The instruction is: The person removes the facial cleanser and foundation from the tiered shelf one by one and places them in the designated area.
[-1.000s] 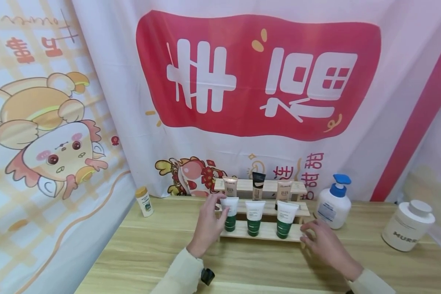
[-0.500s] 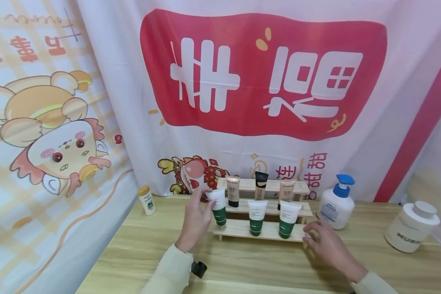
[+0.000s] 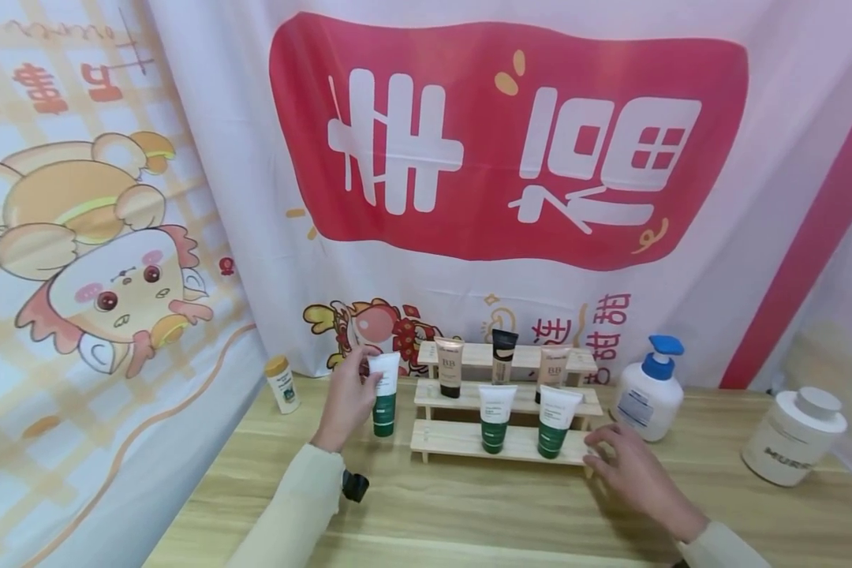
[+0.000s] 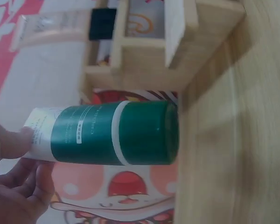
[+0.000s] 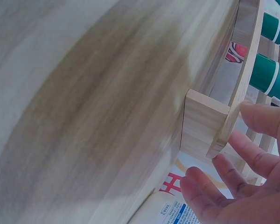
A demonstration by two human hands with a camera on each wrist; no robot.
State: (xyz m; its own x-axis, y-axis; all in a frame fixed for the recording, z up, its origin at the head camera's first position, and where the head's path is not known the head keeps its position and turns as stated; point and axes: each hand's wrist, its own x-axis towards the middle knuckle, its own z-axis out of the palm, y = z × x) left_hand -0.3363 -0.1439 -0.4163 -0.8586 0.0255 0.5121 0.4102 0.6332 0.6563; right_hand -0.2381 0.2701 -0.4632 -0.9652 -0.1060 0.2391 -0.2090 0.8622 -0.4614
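My left hand (image 3: 348, 398) pinches the white crimped end of a green-and-white squeeze tube (image 3: 384, 394), left of the wooden tiered rack (image 3: 454, 443). In the left wrist view the tube's green cap (image 4: 149, 133) is close to the tabletop; whether it touches, I cannot tell. On the lowest tier stand two matching tubes (image 3: 494, 436) (image 3: 554, 439). A pinkish BB cream tube (image 3: 450, 371), a black-topped tube (image 3: 502, 359) and another BB cream tube (image 3: 554, 367) occupy the tier above. Loosely bent, my right hand's (image 3: 625, 465) fingers touch the lowest shelf's right end (image 5: 224, 133).
A small yellow-capped bottle (image 3: 282, 386) stands at the table's back left. Right of the rack are a blue-topped pump bottle (image 3: 649, 398) and a white lidded jar (image 3: 791, 442). Printed curtain (image 3: 497, 284) hangs behind the wood-grain table (image 3: 468, 513).
My left hand has lifted the green-and-white tube from the lowest tier's left end and carried it left, beside the rack. My right hand stays at the rack's right end.
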